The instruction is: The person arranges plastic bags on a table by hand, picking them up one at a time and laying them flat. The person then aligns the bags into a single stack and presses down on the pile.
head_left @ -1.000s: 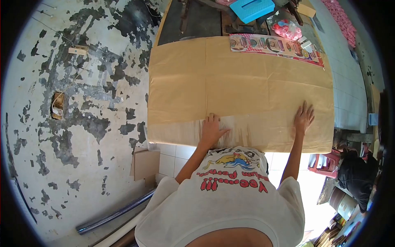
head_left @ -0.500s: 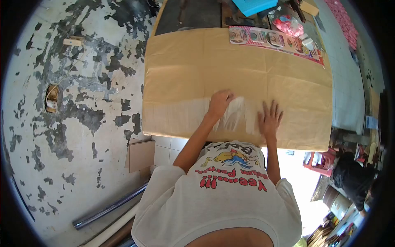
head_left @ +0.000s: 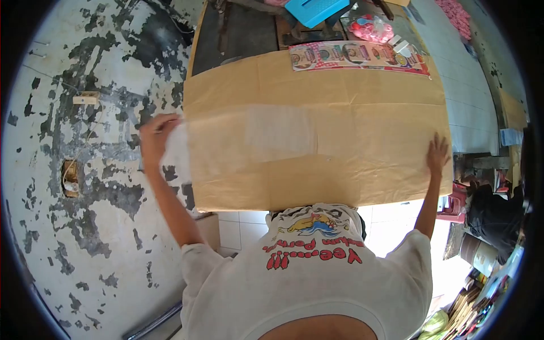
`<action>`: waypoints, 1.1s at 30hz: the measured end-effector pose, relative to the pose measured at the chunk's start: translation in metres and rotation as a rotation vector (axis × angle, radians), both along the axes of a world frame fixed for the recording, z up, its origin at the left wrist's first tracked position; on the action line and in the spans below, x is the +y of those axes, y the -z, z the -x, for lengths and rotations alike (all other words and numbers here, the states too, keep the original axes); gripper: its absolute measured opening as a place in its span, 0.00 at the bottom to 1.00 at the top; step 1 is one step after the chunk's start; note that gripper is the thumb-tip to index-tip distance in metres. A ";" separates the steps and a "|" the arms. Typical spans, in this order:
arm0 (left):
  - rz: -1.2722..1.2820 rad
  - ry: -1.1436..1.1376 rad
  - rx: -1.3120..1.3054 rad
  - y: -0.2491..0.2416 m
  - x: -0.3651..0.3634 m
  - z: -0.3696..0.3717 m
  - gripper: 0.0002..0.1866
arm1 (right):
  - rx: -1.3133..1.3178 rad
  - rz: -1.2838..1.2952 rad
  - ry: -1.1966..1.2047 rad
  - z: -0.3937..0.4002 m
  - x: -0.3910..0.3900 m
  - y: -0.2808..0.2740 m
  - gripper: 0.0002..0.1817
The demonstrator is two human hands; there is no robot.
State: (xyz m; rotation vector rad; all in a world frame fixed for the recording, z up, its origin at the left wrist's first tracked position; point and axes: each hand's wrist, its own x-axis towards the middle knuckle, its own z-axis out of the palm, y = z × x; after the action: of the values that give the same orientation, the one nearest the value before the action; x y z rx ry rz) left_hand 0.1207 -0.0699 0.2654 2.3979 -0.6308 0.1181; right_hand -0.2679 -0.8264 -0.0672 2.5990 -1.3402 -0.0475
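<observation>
A sheet of brown paper (head_left: 340, 136) with creases covers the table top in front of me. A strip of thin, clear plastic film (head_left: 279, 128) lies across its middle and reaches out past the paper's left edge. There my left hand (head_left: 157, 141), fingers closed, grips the film's end, which is blurred and hangs off the edge. Far to the right, my right hand (head_left: 438, 153) rests flat on the paper near its right edge, fingers spread, holding nothing.
At the table's far side are a printed strip (head_left: 357, 55), a bag of pink pieces (head_left: 371, 28) and a blue plastic basket (head_left: 317, 10). A peeling wall (head_left: 102, 226) stands close on the left. A red stool (head_left: 451, 204) and a dark-clothed person (head_left: 494, 221) are at right.
My hands have moved apart: the left one out beyond the paper's left edge with the film, the right one to the right edge. The film now stretches across the paper.
</observation>
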 end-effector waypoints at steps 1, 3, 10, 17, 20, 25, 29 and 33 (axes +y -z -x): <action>-0.034 -0.075 -0.040 -0.010 0.039 -0.009 0.07 | -0.025 -0.028 0.067 0.003 -0.006 -0.006 0.29; -0.164 -0.246 -0.196 -0.024 0.099 -0.026 0.08 | -0.055 -0.004 0.179 -0.001 0.001 -0.027 0.29; -0.158 -0.474 -0.324 0.090 0.151 -0.021 0.19 | -0.485 0.058 -0.127 -0.057 0.087 -0.003 0.30; -0.300 0.094 0.141 0.225 -0.130 0.139 0.38 | -0.243 -0.172 -0.266 -0.109 0.303 -0.056 0.34; -0.419 0.046 -0.011 0.269 -0.130 0.157 0.41 | -0.226 -0.133 -0.300 -0.098 0.255 -0.039 0.34; -0.614 -0.195 -0.053 0.295 -0.012 0.106 0.41 | -0.066 -0.031 -0.232 -0.064 0.103 -0.015 0.33; -0.609 -0.496 0.096 0.290 0.073 0.091 0.41 | -0.100 -0.031 0.006 -0.031 0.000 0.005 0.36; -0.635 -0.474 0.119 0.279 0.049 0.097 0.42 | -0.443 0.053 -0.267 -0.077 0.080 -0.021 0.31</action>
State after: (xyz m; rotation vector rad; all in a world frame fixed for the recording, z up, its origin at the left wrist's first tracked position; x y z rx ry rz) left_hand 0.0236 -0.0209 -0.0137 3.1034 -0.0169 -0.0350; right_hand -0.1906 -0.7459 -0.0464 2.8194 -1.0716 0.6291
